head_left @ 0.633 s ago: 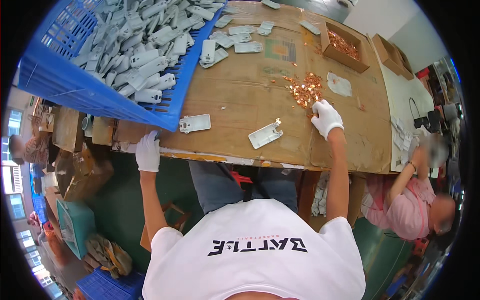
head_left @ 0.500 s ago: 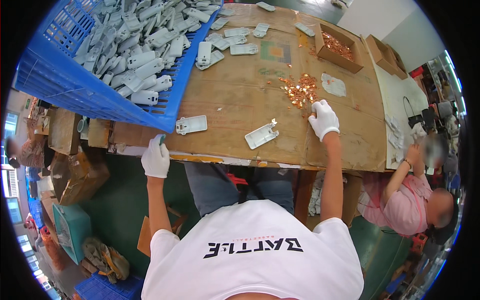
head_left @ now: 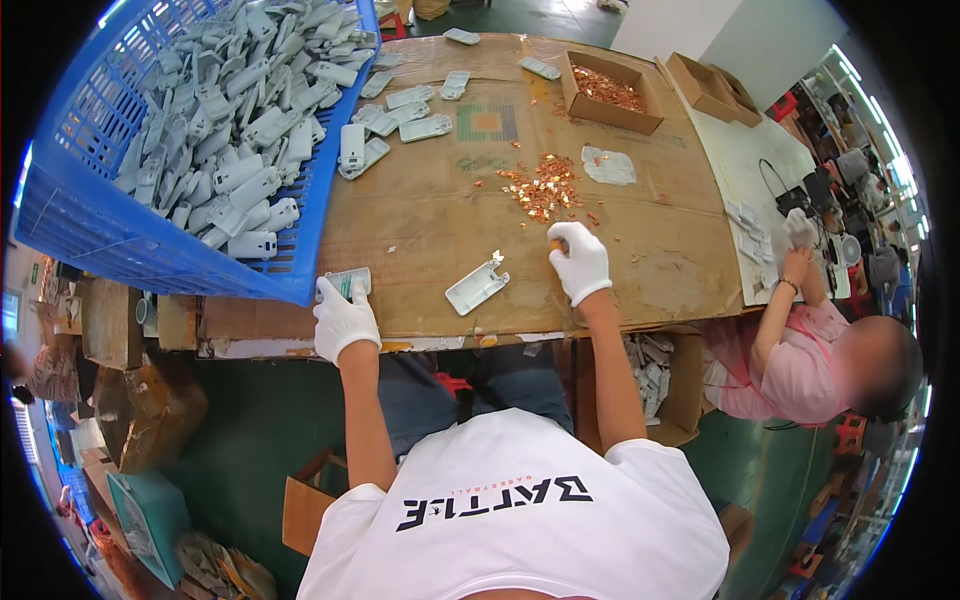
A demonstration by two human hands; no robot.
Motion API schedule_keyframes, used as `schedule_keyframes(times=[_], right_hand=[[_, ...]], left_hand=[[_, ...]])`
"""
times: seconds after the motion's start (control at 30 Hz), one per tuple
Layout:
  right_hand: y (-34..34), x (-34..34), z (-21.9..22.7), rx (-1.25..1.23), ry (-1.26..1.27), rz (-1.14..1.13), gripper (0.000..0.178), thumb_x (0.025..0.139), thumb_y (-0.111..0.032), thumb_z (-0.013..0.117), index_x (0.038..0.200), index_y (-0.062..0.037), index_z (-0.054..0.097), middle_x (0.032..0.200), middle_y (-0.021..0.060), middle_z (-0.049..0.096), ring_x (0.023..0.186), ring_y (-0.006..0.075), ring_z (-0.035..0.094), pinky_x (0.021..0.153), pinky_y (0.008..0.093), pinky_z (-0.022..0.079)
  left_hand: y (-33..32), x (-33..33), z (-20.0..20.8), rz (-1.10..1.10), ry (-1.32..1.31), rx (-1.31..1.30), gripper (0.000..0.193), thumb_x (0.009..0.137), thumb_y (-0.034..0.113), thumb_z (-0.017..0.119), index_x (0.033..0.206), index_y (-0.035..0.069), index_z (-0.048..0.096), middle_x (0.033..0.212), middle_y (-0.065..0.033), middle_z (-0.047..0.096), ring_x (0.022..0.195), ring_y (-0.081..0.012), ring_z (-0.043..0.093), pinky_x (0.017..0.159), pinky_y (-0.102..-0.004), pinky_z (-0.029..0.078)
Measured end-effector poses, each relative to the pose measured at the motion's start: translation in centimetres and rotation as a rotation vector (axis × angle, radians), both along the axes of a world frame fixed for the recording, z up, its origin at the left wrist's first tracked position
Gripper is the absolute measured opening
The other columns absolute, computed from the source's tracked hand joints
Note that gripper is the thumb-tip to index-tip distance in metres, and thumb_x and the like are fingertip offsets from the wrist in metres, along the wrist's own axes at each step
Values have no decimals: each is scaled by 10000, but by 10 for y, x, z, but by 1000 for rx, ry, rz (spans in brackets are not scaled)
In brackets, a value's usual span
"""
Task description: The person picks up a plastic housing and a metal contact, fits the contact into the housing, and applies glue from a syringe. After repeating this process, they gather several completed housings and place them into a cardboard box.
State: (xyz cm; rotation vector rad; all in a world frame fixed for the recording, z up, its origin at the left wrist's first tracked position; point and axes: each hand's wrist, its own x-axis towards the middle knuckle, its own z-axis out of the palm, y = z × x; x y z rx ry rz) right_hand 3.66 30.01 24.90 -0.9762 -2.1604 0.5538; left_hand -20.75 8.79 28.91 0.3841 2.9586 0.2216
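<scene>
At the table's front edge on the left, my white-gloved left hand (head_left: 345,320) closes on a white plastic housing (head_left: 350,279), thumb and fingers on either side of it. My gloved right hand (head_left: 580,262) is pinched over the cardboard, and a small copper piece (head_left: 556,243) shows at its fingertips. Just beyond lies a loose pile of copper pieces (head_left: 545,190). Between my hands another white plastic housing (head_left: 477,289) rests tilted, with copper bits at its upper right corner.
A large blue crate (head_left: 190,262) heaped with white housings stands at the left. Several more housings (head_left: 425,127) lie beyond. A cardboard box (head_left: 612,118) of copper pieces sits at the back beside a crumpled white sheet (head_left: 608,167). A person in pink (head_left: 800,350) works at the right.
My left hand has moved right and forward onto the white housing by the crate and grasped it. My right hand has drawn back from the copper pile. The view has shifted slightly.
</scene>
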Motion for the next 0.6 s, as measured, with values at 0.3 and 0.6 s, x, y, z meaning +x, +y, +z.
schedule_keyframes(times=[0.3, 0.6], right_hand=[[-44, -15, 9, -248, 146, 17, 179, 725, -8, 659, 890, -77, 658, 765, 61, 645, 648, 147, 630, 633, 271, 517], [-89, -63, 11, -387, 315, 291, 185, 787, 92, 594, 932, -20, 620, 767, -13, 601, 677, 36, 549, 608, 201, 449]], left_hand=[[24, -10, -14, 7, -9, 226, 652, 862, 342, 661, 1394, 205, 309, 1234, -183, 556, 1010, -406, 625, 825, -471, 508], [6, -41, -63, -211, -309, 1220, 849, 686, 47, 783, 1420, 76, 357, 1324, -98, 520, 1169, -222, 526, 989, -330, 441]])
